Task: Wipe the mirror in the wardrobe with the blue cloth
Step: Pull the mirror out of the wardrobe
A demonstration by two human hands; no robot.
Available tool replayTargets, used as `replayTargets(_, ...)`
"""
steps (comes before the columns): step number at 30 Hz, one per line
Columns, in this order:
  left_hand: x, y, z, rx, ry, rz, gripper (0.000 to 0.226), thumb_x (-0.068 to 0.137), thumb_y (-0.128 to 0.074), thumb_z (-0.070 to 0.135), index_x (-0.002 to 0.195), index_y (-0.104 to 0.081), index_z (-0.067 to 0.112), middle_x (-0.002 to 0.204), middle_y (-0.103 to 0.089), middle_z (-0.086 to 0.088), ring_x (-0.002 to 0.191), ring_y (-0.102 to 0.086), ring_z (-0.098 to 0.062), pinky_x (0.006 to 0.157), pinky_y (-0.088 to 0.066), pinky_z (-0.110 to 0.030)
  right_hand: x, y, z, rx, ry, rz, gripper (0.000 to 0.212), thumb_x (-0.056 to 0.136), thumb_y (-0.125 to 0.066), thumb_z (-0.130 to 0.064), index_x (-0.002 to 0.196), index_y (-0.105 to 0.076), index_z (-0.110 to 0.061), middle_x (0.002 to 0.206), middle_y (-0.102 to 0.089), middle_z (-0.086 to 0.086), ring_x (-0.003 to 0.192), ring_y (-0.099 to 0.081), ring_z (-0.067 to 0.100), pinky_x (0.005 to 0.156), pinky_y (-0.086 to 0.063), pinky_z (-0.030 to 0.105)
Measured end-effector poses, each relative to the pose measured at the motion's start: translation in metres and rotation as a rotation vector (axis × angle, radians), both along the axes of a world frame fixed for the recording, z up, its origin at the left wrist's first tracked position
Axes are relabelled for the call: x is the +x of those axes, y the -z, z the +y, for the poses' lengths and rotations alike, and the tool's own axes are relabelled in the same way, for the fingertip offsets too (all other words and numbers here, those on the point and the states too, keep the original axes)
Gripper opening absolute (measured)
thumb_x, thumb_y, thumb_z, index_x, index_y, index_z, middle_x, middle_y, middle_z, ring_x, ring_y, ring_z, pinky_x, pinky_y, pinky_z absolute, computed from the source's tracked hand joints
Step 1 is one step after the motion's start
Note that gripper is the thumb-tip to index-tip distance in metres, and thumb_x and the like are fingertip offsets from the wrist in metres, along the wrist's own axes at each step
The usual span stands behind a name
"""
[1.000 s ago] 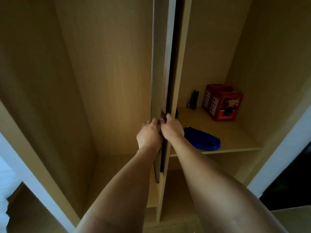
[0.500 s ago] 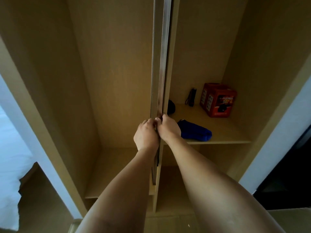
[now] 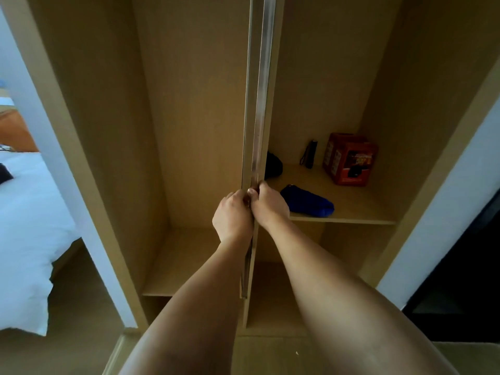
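Observation:
The mirror panel (image 3: 259,104) stands edge-on in the middle of the open wooden wardrobe, a thin tall strip beside the central divider. My left hand (image 3: 233,216) and my right hand (image 3: 270,204) both grip its front edge, one on each side, fingers curled round it. Its glass face is hidden from this angle. The blue cloth (image 3: 307,200) lies bunched on the right shelf (image 3: 351,212), just right of my right hand and apart from it.
On the same shelf stand a red box (image 3: 349,159), a small black flashlight (image 3: 309,154) and a dark round object (image 3: 273,165) behind the panel. A white bed (image 3: 24,226) lies at the left. A low shelf (image 3: 178,266) sits in the left compartment.
The view has pulled back and shifted, showing more of the bed and the lower shelf. Both hands keep their grip on the panel's edge, which now looks nearly edge-on.

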State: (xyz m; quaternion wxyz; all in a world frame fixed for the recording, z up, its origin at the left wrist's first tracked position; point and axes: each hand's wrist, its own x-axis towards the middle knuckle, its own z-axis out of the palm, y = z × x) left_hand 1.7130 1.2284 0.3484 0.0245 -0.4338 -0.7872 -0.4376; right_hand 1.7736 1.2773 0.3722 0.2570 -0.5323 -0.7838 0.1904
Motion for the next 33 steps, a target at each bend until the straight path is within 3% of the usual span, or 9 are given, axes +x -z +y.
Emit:
replayTargets(23,0.008,0.000,-0.059,0.003,0.114,0.132,0.019,0.094,-0.047,0.022,0.086,-0.064,0.020,0.087,-0.064,0.006,0.079,-0.056,-0.012,0.059,-0.037,-0.023,0.018,0.002,-0.071,0.063,0.102,0.020,0.029,0.101,-0.035,-0.037,0.111,-0.053,-0.016,0.104,-0.065,0.004,0.093,-0.063,0.023,0.077,-0.053,0.038)
replayTargets(28,0.012,0.003,-0.068,0.034,0.114,0.113,0.018,0.093,-0.049,0.022,0.080,-0.062,0.020,0.082,-0.063,0.008,0.074,-0.051,-0.008,0.054,-0.031,-0.021,0.021,0.006,-0.081,0.086,0.116,0.037,0.029,0.101,-0.036,-0.038,0.111,-0.053,-0.017,0.103,-0.064,0.003,0.092,-0.063,0.022,0.077,-0.054,0.038)
replayTargets(33,0.017,0.001,-0.073,0.048,0.157,0.131,0.018,0.092,-0.049,0.021,0.086,-0.066,0.021,0.084,-0.065,0.008,0.078,-0.056,-0.011,0.060,-0.043,-0.023,0.027,0.004,-0.083,0.070,0.146,0.042,0.029,0.100,-0.037,-0.038,0.113,-0.053,-0.018,0.102,-0.065,0.002,0.093,-0.063,0.021,0.074,-0.052,0.034)
